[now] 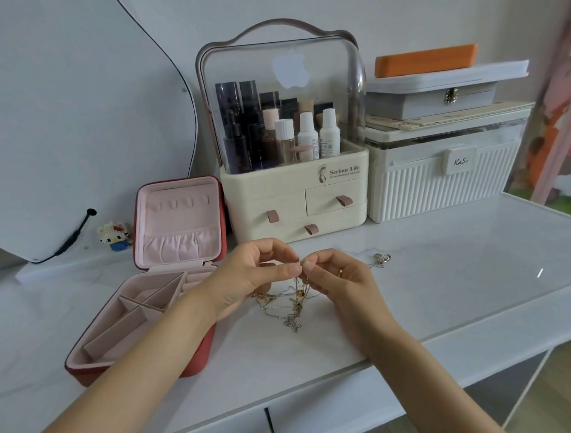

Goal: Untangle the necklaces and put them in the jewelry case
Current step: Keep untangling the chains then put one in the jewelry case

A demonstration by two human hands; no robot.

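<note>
At the left, the red jewelry case (pixel 142 318) lies with its lid up, pink compartments bare, apparently ready to receive chains. Just right of it, the left hand (pixel 250 276) pinches a strand of the tangled necklaces (pixel 290 308) at the knot's top, and the right hand (pixel 338 279) pinches beside it, fingertips nearly touching, likely to tease one chain free. The rest of the tangle hangs down onto the white tabletop (pixel 441 275). Farther right a small silver piece (pixel 382 259) lies apart.
</note>
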